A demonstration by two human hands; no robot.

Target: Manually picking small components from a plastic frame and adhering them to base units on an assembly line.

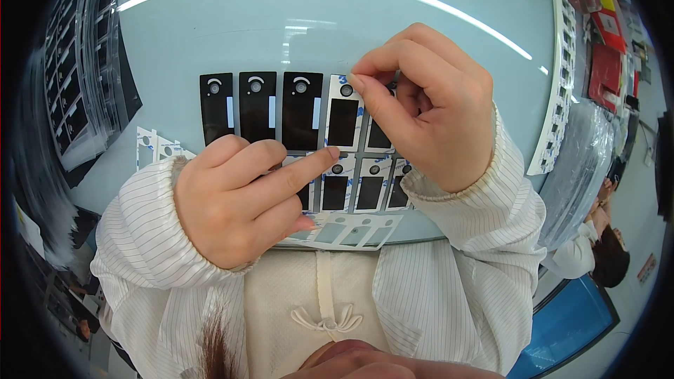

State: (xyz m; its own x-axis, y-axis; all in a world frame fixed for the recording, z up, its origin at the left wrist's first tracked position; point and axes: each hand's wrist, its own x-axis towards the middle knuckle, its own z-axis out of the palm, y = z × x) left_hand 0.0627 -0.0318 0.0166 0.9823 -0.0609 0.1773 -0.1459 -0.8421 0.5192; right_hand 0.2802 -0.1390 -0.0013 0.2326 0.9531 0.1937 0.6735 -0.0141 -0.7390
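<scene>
My left hand [242, 193] reaches in with its index finger stretched out. That fingertip presses the lower edge of a small black panel [343, 123] framed by a white adhesive backing with blue print. At the panel's top corner, the thumb and index finger of my right hand [428, 98] pinch the backing's edge. To the left, three black panels [256, 109] without white frames stand in a row, each with a round hole and a pale strip. Several more white-framed panels [371, 186] lie right of and below the held one, partly covered by my hands.
A glossy pale table [210, 24] reflects ceiling lights. Cut-out white sheets [351, 231] lie at the near edge and left. Plastic-wrapped black panels [77, 77] are stacked far left. At right are a white perforated strip [557, 84], clear plastic bags [579, 161] and another person [590, 253].
</scene>
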